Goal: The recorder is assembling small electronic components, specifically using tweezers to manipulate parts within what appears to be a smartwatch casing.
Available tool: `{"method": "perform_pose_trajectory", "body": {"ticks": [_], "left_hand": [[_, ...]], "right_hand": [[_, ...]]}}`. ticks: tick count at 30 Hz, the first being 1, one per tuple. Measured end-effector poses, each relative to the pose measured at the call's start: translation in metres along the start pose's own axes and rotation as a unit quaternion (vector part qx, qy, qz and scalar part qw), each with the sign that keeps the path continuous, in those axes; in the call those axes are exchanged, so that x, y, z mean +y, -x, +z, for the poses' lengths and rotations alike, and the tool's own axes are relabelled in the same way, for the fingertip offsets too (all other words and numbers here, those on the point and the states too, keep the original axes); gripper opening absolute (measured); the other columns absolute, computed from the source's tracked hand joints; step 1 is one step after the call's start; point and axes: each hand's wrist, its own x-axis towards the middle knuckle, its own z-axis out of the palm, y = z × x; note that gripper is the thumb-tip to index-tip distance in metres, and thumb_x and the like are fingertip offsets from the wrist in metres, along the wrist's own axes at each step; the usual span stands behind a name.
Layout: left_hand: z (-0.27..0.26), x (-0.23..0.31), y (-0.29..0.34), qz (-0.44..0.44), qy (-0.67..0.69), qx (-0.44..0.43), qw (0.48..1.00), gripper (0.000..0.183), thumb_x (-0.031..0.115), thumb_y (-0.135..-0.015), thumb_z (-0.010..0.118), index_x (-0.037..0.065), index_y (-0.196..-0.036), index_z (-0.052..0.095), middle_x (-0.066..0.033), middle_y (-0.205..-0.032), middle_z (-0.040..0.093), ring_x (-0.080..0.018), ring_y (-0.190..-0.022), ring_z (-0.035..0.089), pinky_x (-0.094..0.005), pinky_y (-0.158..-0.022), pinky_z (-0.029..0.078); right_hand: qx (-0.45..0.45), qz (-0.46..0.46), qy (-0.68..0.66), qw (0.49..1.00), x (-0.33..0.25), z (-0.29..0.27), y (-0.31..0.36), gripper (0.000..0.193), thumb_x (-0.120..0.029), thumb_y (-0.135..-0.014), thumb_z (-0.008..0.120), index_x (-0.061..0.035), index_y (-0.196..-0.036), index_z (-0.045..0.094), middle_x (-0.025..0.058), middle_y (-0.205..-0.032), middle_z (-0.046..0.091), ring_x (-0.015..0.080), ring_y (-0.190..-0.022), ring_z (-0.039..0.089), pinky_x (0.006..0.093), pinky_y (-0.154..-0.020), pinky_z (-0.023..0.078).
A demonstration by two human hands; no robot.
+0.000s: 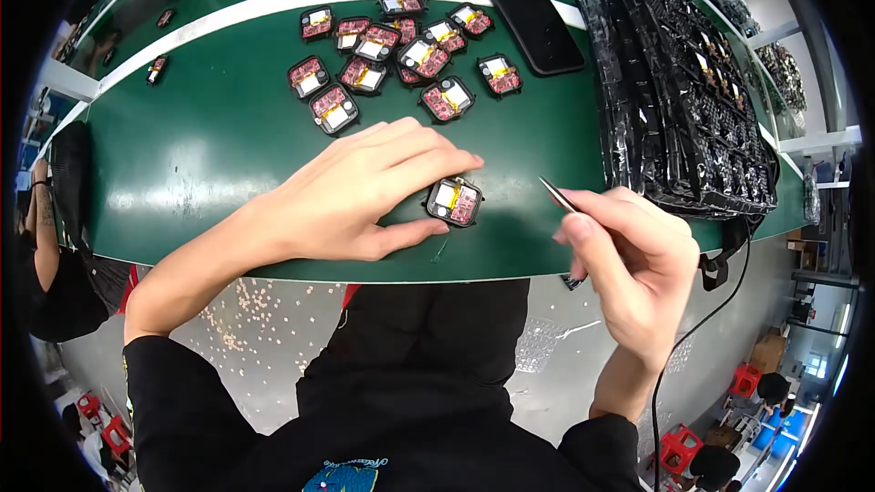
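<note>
In the head view, an open square watch case lies on the green tabletop near its front edge. Inside it are a red circuit board, a white block and yellow tape. My left hand rests on the table and brackets this case, thumb at its lower left corner and a finger along its upper side. My right hand pinches a pair of metal tweezers. Their tip is raised, pointing up and left, apart from the case. The other fingers of that hand curl in underneath.
Several similar open watch cases cluster farther back, some overlapping. A black phone lies beside them. Stacked black plastic trays fill the right side. A black cable hangs at the right edge. Another person's arm shows at far left.
</note>
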Motion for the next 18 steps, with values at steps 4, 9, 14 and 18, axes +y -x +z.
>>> {"method": "perform_pose_trajectory", "body": {"ticks": [4,9,14,18], "left_hand": [[0.001,0.0,0.0,-0.01,0.001,-0.005,1.0,0.064,0.017,-0.078,0.096,0.004,-0.135,0.071,-0.0117,-0.125,0.068,-0.0323,-0.109,0.066,-0.0429,-0.094,0.055],[0.003,-0.007,-0.001,-0.011,0.008,-0.022,1.0,0.057,0.023,-0.078,0.097,0.004,-0.126,0.073,-0.0103,-0.119,0.064,-0.0311,-0.106,0.064,-0.0426,-0.091,0.053],[0.002,-0.003,-0.001,-0.05,0.021,-0.02,0.998,0.059,0.024,-0.078,0.097,0.005,-0.128,0.074,-0.0093,-0.12,0.064,-0.0306,-0.107,0.065,-0.0422,-0.092,0.053],[0.004,-0.007,-0.004,-0.009,-0.004,-0.049,0.999,0.056,0.024,-0.079,0.097,0.007,-0.128,0.076,-0.0077,-0.119,0.068,-0.0294,-0.104,0.066,-0.0401,-0.088,0.052]], "right_hand": [[0.026,0.04,-0.007,0.999,0.034,0.022,0.0,0.019,0.004,-0.097,0.083,0.0031,-0.115,0.085,0.0007,-0.077,0.069,0.0016,-0.062,0.05,0.022,-0.054,0.032],[0.034,0.047,-0.073,0.996,0.051,0.033,0.002,0.016,0.008,-0.093,0.084,0.0048,-0.108,0.085,-0.0023,-0.076,0.067,-0.0003,-0.064,0.049,0.0204,-0.055,0.031],[0.013,0.035,-0.068,0.997,0.051,0.035,0.003,0.015,0.009,-0.09,0.084,0.0069,-0.105,0.084,-0.001,-0.074,0.067,-0.0005,-0.062,0.052,0.0198,-0.054,0.033],[0.007,0.038,-0.082,0.996,0.056,0.032,0.004,0.016,0.01,-0.088,0.084,0.007,-0.103,0.084,-0.0008,-0.074,0.067,-0.0004,-0.062,0.054,0.0186,-0.054,0.034]]}}
